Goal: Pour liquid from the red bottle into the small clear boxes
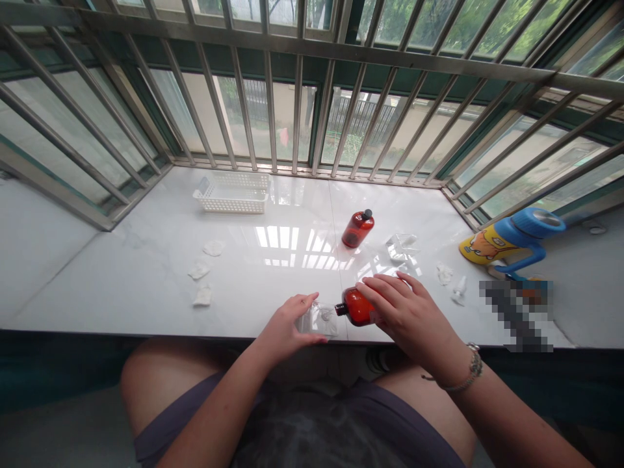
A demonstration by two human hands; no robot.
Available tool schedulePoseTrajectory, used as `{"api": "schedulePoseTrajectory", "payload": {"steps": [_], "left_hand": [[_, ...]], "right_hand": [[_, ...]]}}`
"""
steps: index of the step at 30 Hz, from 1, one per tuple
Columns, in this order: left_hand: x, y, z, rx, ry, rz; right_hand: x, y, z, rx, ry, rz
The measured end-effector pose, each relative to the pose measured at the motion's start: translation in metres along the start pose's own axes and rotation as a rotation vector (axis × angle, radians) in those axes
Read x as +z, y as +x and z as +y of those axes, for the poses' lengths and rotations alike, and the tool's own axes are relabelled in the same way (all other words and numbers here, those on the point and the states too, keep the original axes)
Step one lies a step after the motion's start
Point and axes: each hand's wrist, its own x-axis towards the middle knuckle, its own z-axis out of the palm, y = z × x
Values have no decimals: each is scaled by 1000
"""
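Note:
My right hand [407, 313] is closed around a small orange-red bottle [355, 307], tipped on its side with its open neck pointing left. My left hand [287, 324] holds a small clear container [319, 318] at the sill's front edge, right at the bottle's mouth. A second orange-red bottle [357, 228] with a black cap lies further back on the white sill. A small white cap or nozzle [459, 290] stands to the right of my right hand.
A white plastic basket [233, 192] stands at the back left by the window bars. Three white pads [202, 269] lie on the left. Clear plastic wrapping [402, 247] and a crumpled white piece [444, 273] lie right of centre. A blue-and-yellow bottle [511, 239] lies far right.

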Motion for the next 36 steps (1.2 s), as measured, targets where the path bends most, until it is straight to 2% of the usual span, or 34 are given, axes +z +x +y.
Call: {"api": "schedulePoseTrajectory", "payload": {"steps": [36], "left_hand": [[0,0,-1,21,4,16]], "right_hand": [[-13,1,0,-16,-42,-27]]}}
